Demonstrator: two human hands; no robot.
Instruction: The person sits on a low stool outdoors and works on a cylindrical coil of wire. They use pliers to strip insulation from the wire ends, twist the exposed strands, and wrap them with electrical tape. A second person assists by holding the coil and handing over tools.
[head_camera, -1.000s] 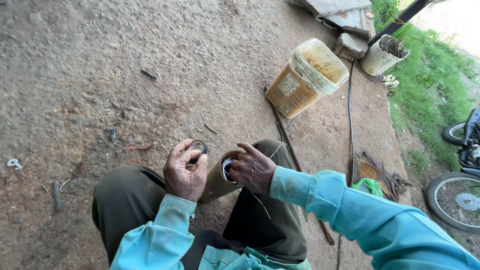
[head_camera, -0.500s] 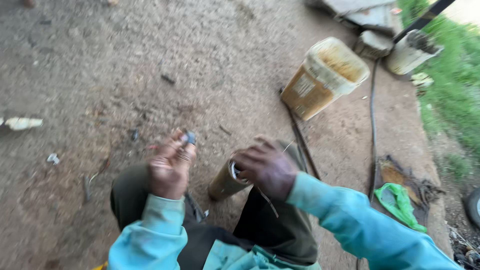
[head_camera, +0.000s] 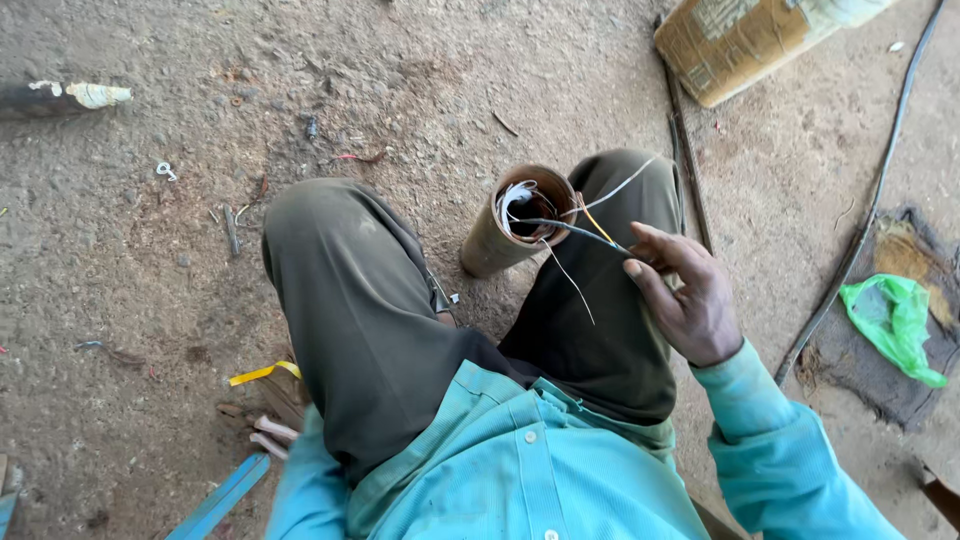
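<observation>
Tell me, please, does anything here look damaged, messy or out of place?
Yes. Loose wires spill untidily from the open top of the brown tube between the knees; the right hand holds some. A green plastic bag lies crumpled on the dirt ground, with small scraps scattered around. The left hand is out of view.

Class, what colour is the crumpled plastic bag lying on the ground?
Bright green; the plastic bag shows best in the head view.

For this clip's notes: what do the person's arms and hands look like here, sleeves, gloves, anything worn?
The right hand is bare: no glove, ring or watch shows. Its arm wears a long turquoise sleeve reaching to the wrist, part of a buttoned turquoise shirt with pale buttons and faint smudges. The left arm shows only as turquoise cloth at the lower left; its hand is mostly hidden.
</observation>
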